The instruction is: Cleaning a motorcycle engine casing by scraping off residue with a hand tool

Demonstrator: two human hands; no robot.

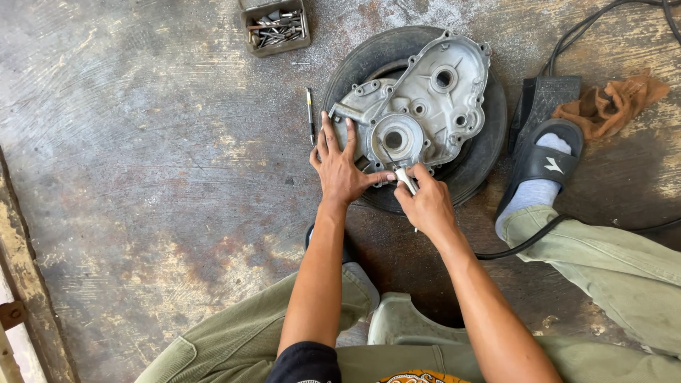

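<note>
Grey cast-metal engine cover (418, 106), laid flat across a black tyre (486, 152) on the concrete floor (156, 184), towards the floor's far edge; tyre serving as a soft cradle, probably to keep the casting level and off the concrete. Left hand (339, 167) spread open, palm and fingers pressed on the cover's left side, closed on nothing, apparently bracing the part against movement. Right hand (425, 204) curled shut around the pale handle of a thin pointed tool (399, 169), tip angled into the round bearing recess (394, 139) at the cover's near end. Pen-like tool (310, 113) lying on the floor just left of the tyre. Metal tray of bits and bolts (275, 27) near the far edge, well apart from the hands. Black sandal over grey sock (540, 167) beside the tyre's right side; orange rag (611, 106) and black cable (610, 14) beyond it.
</note>
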